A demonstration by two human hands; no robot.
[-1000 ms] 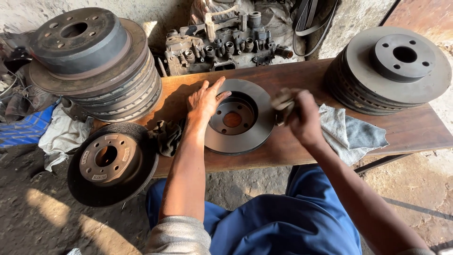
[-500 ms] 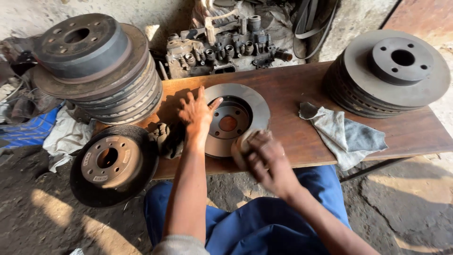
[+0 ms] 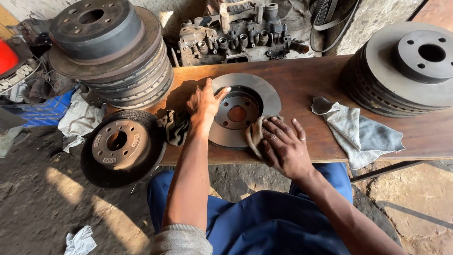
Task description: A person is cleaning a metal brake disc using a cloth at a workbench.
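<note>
- Brake disc [image 3: 245, 109] lies at the bench's [image 3: 306, 80] front edge, mid-length.
- Disc stacks sit at its left end [image 3: 113, 56] and right end [image 3: 406, 71].
- Cloth [image 3: 363, 137] overhangs the front edge, right of the disc.
</note>
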